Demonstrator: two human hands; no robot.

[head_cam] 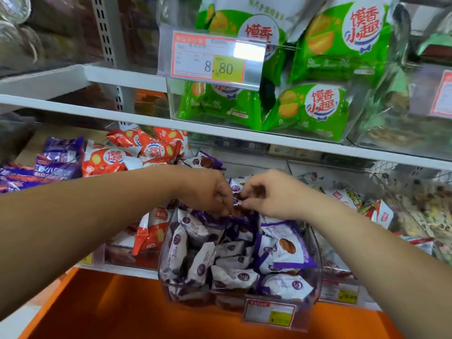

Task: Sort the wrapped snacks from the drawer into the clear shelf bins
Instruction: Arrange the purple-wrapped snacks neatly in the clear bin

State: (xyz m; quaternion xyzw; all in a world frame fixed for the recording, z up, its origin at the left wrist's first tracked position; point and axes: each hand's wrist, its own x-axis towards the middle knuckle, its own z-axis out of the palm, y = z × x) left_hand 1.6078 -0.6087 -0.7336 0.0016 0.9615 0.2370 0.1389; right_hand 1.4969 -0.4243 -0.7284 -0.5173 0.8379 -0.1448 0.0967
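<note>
Left hand: the left hand (210,192) is reaching in from the left over the back of the clear bin (164,270), its fingers (226,209) curling downward and pinching a purple wrapper at the top of the pile.
Right hand: the right hand (269,195) is meeting it from the right, thumb and forefinger closing on a small wrapper between the two hands.
Task's thing: the purple-and-white snacks (232,277) are lying heaped in the clear bin, filling it almost to the rim.
Bin: it is sitting at the front edge of the lower shelf, overhanging the orange drawer (117,311), with a price label (269,313) hanging on its front.
Left of the bin: orange-red snacks (137,152) are piling up on the same shelf.
Upper shelf: green packets (315,108) are stacking in another clear bin behind a price tag (210,57) that is showing 8.80.
</note>
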